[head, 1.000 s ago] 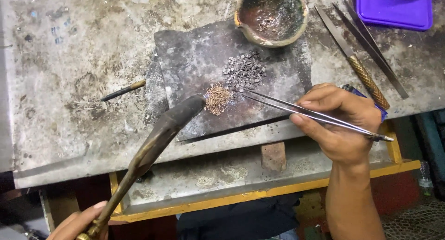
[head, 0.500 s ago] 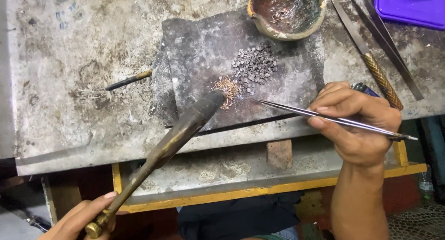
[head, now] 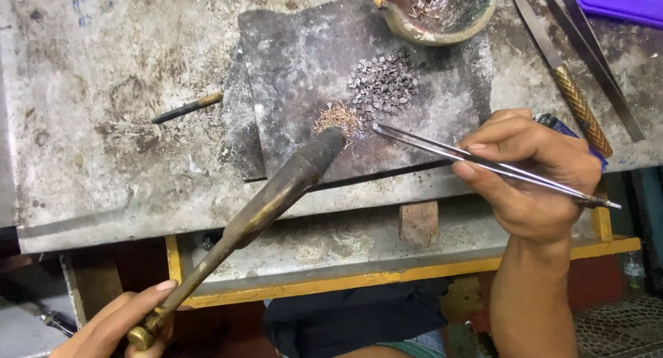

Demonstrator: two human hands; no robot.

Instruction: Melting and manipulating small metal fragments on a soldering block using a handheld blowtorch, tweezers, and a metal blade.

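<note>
- Your left hand (head: 121,323) grips the brass torch (head: 262,209), its sooty nozzle over golden wire bits (head: 336,116).
- Your right hand (head: 532,175) pinches slim steel tweezers (head: 476,164) above the dark slab (head: 304,74).

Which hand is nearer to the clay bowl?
Right. The right hand holds tweezers just below the bowl; the left hand is far down-left, gripping the torch.

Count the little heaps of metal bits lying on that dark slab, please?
2. A golden, wiry heap lies at the torch tip, left of the tweezers' points. A larger grey heap lies just up and right of it, below the clay bowl. The torch may hide a few bits.
</note>
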